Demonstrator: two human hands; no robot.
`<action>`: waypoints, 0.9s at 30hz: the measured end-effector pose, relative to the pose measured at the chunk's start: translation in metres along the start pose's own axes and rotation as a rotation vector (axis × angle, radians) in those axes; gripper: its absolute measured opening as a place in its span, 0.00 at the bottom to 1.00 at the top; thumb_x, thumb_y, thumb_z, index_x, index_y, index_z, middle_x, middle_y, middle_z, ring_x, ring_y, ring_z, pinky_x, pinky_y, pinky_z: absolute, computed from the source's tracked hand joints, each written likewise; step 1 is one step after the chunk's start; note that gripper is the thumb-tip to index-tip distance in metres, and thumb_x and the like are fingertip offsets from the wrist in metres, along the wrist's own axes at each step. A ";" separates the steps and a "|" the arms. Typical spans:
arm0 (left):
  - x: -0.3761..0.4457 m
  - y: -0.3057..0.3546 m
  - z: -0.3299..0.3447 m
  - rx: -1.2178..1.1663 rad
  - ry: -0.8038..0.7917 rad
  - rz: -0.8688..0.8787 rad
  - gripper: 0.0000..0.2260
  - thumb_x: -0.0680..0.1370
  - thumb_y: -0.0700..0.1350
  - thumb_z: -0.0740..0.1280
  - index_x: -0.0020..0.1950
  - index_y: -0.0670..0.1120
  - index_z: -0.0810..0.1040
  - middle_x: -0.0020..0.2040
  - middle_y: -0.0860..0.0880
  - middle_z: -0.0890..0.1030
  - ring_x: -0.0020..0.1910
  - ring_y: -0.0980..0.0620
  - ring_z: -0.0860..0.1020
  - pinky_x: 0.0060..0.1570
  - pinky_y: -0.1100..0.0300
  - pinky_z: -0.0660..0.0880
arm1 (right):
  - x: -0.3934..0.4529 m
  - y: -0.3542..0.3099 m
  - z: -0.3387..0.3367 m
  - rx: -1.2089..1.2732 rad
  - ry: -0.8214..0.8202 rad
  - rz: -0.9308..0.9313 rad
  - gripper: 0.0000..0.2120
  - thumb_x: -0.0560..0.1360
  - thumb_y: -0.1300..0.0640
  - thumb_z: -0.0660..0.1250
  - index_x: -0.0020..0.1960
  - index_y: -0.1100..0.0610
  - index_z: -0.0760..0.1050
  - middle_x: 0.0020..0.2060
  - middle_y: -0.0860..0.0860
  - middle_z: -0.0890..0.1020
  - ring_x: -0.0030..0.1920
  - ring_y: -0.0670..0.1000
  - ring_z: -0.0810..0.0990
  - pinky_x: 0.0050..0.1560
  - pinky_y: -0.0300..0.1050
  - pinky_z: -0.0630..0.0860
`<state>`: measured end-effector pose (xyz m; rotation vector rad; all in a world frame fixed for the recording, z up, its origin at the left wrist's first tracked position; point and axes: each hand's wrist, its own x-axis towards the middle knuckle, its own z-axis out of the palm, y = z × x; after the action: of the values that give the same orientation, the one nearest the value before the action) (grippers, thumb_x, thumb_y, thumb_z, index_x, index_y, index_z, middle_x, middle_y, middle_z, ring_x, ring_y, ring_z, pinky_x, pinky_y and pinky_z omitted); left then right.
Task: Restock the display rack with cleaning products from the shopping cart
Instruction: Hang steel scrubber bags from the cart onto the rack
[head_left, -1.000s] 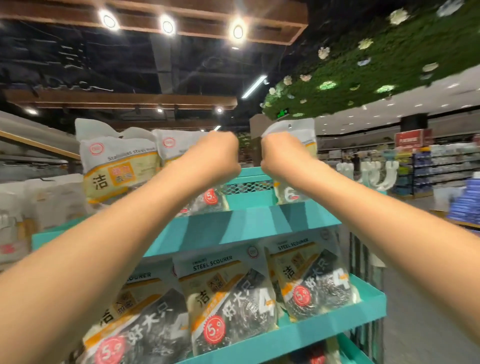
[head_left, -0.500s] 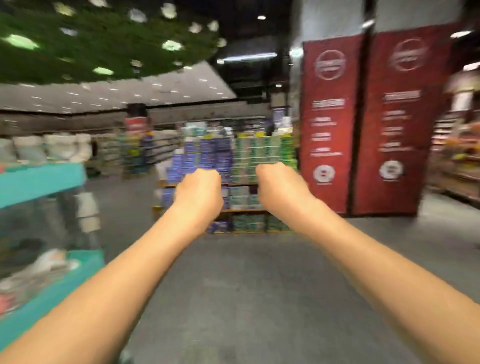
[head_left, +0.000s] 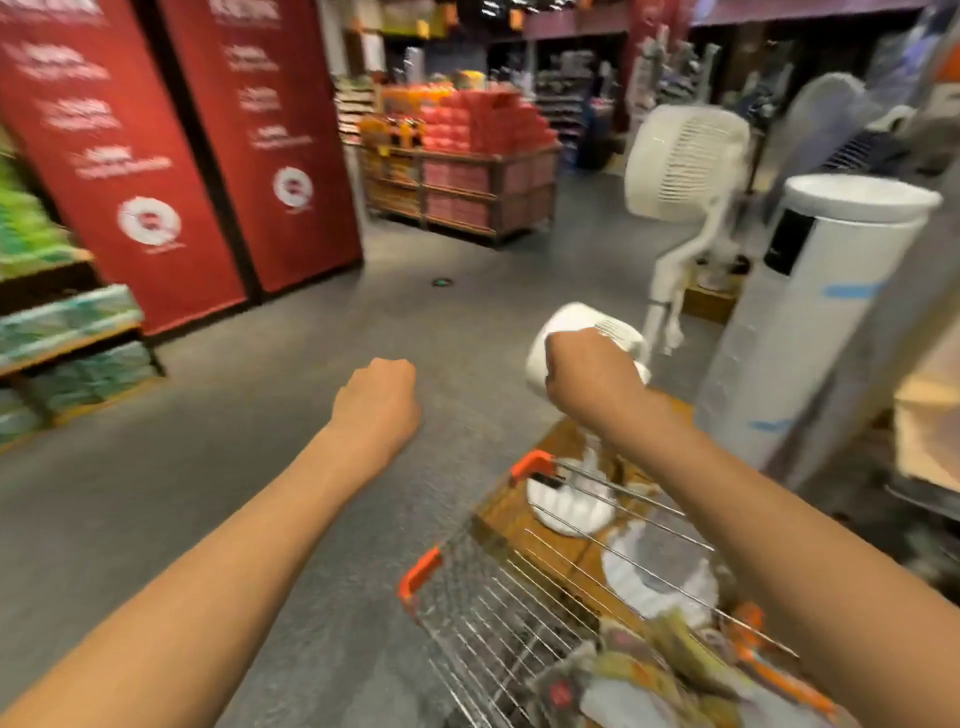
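The wire shopping cart (head_left: 422, 570) with orange corner guards stands at the lower right. Several blurred scourer packets (head_left: 628, 675) lie in its basket. My left hand (head_left: 376, 402) is curled into a fist over the grey floor, left of the cart, holding nothing. My right hand (head_left: 592, 374) is also a fist, raised above the cart's far end, with nothing seen in it. A small white fan head (head_left: 571, 325) shows just behind that hand. The teal display rack is out of view.
White standing fans (head_left: 685, 156) and a white tower fan (head_left: 810, 312) stand on a wooden platform beyond the cart. Red banners (head_left: 130, 156) and stocked shelves (head_left: 62, 322) are at the left. A stand of red boxes (head_left: 467, 156) is far ahead across open grey floor.
Both hands let go of the scourer packets on the rack's top shelf. The view swung right, away from the rack, until the cart came into sight. Both fists stay empty.
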<state>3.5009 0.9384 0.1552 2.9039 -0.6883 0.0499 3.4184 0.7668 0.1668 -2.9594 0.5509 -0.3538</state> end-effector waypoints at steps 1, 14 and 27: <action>0.007 0.019 0.016 0.005 -0.039 0.054 0.11 0.76 0.37 0.60 0.56 0.38 0.76 0.55 0.37 0.77 0.55 0.36 0.75 0.51 0.50 0.73 | -0.008 0.026 0.006 -0.015 -0.022 0.064 0.11 0.75 0.64 0.59 0.55 0.63 0.74 0.54 0.61 0.78 0.55 0.61 0.77 0.46 0.46 0.71; 0.019 0.189 0.249 -0.018 -0.588 0.540 0.11 0.75 0.38 0.62 0.56 0.35 0.76 0.55 0.35 0.78 0.56 0.38 0.76 0.52 0.50 0.72 | -0.175 0.212 0.125 0.062 -0.232 0.841 0.10 0.74 0.57 0.63 0.51 0.62 0.75 0.49 0.62 0.79 0.52 0.61 0.79 0.44 0.49 0.73; 0.010 0.187 0.505 -0.460 -0.981 -0.154 0.11 0.73 0.45 0.72 0.45 0.38 0.76 0.36 0.43 0.74 0.34 0.49 0.71 0.28 0.60 0.68 | -0.215 0.249 0.392 0.665 -0.362 1.326 0.12 0.76 0.60 0.62 0.35 0.58 0.65 0.32 0.52 0.70 0.33 0.51 0.68 0.37 0.43 0.64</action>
<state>3.4245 0.6884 -0.3160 2.3709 -0.4689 -1.4021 3.2357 0.6406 -0.2944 -1.4892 1.6751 0.1352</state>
